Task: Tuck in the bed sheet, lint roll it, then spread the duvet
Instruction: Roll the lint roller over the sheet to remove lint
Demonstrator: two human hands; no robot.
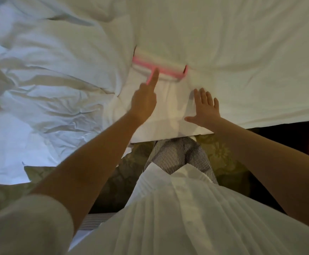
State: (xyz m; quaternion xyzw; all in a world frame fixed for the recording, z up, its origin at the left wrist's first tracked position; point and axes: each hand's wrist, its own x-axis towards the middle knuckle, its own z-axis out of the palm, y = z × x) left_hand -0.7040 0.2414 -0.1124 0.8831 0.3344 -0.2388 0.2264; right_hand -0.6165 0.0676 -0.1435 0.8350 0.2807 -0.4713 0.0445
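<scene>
— The left hand [144,103] is gripping the pink lint roller [159,68], forefinger lying along the handle; the right hand [204,107] is pressing flat and empty on the bed sheet [242,52], just beside the roller.

— Which way is it lying?

— Head crosswise, handle pointing back at the person. It's blurring, so probably moving.

— What could go wrong?

— The crumpled duvet [49,80] is crowding the roller's far end; it could snag there, or the sheet could be bunching under it.
</scene>
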